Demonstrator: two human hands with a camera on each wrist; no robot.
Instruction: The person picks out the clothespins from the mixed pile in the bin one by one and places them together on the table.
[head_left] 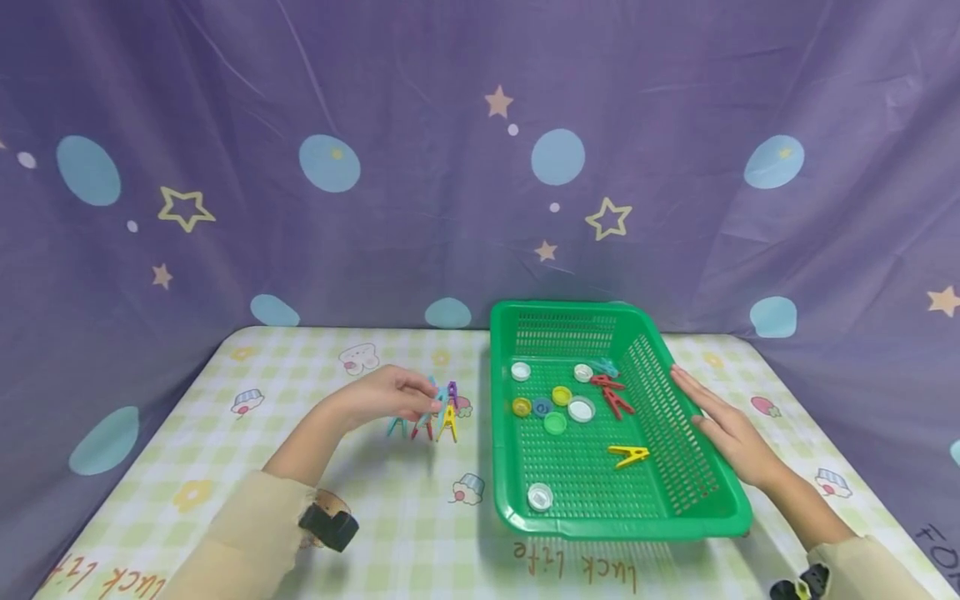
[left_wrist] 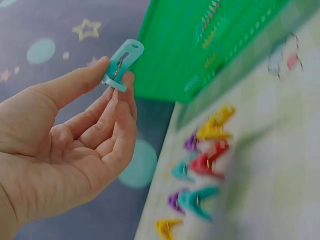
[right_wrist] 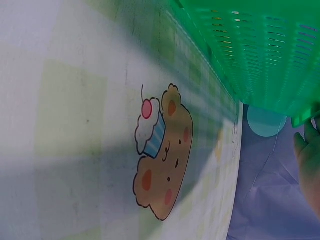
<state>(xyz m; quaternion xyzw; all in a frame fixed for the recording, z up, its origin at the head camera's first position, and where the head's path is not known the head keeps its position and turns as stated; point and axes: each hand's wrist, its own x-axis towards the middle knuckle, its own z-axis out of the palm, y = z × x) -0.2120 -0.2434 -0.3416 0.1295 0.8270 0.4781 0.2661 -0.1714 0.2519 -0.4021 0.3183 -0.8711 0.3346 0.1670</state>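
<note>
My left hand (head_left: 382, 392) pinches a light blue clothespin (left_wrist: 131, 52) between thumb and fingertips, above the table. Just beneath stand several clothespins in a group: a yellow one (head_left: 447, 422), a red one (left_wrist: 209, 161), teal ones (left_wrist: 199, 201) and purple ones (left_wrist: 192, 142). To their right is a green plastic basket (head_left: 498, 450). My right hand (head_left: 731, 433) rests on the basket's right rim with its fingers extended. In the basket lie red clothespins (head_left: 617, 403), a yellow clothespin (head_left: 628, 455) and a light blue one (head_left: 604, 367).
Several bottle caps also lie in the basket, among them a green cap (head_left: 555, 423), a yellow cap (head_left: 562, 396) and a white cap (head_left: 540, 497). A checked cloth (head_left: 390, 517) covers the table. Behind it hangs a purple curtain (head_left: 420, 242).
</note>
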